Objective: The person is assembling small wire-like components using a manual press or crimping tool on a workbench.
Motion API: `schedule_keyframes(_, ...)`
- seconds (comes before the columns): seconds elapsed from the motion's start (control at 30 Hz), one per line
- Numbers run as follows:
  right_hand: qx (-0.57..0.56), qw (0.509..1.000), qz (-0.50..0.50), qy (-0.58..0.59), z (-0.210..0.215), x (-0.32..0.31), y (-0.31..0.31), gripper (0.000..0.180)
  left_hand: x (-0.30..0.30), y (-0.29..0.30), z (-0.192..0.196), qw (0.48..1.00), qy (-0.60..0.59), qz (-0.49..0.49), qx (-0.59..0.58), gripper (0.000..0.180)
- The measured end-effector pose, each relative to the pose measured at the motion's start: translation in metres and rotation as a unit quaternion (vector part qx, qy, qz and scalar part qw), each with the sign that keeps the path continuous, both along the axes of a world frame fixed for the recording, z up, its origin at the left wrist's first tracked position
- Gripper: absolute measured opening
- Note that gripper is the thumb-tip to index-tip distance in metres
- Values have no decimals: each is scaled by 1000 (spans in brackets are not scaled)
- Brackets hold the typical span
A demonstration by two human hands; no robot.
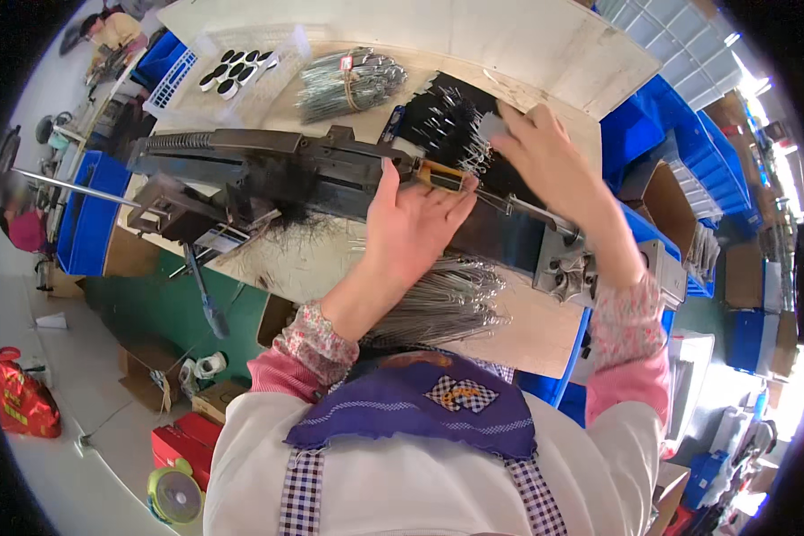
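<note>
Your left hand point(413, 223) lies flat, fingers loosely spread, on the dark machine point(313, 174) at centre frame. Your right hand point(545, 152), upper right, pinches small wire hooks point(447, 121). A red bag point(22, 397) sits lower left on the floor.

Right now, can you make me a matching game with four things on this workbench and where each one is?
Things:
1. left hand
2. right hand
3. tied bundle of wire pieces
4. loose wire hooks

Places:
A. far side of the bench, beside the tray of black ovals
B. near edge, under the left forearm
C. on the long dark machine
D. over the black pile of small clips

Pairs: 1-C, 2-D, 3-A, 4-B
</note>
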State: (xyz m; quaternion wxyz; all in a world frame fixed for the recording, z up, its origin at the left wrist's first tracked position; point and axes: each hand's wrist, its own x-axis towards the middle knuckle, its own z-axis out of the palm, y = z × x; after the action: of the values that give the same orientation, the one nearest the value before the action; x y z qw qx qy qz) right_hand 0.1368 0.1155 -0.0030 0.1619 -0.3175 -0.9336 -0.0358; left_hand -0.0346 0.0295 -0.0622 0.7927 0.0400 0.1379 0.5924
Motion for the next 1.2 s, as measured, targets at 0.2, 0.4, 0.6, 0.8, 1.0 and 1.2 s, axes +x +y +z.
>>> schedule_keyframes(0.2, -123, 976, -27, 176, -14, -25, -39, 24, 0, -11, -5, 999, 19, 31, 11, 72)
schedule_keyframes(0.4, -171, 967, -30, 184, -17, -16, -25, 19, -4, -18, -12, 998, 45, 44, 1, 70)
schedule_keyframes(0.6, -115, 979, -34, 162, -16, -28, -23, 16, -6, -15, -9, 994, 92, 47, 25, 68)
schedule_keyframes(0.8, -70, 987, -22, 144, -12, -14, -29, 15, -9, -10, -7, 995, 83, 0, 53, 65)
schedule_keyframes(1.0, -21, 990, -9, 138, -8, -22, -42, 19, -12, -7, -23, 997, 45, -2, 63, 63)
schedule_keyframes(1.2, -100, 974, -57, 194, -11, -18, -20, 13, -10, -11, -8, 996, 21, 12, 81, 67)
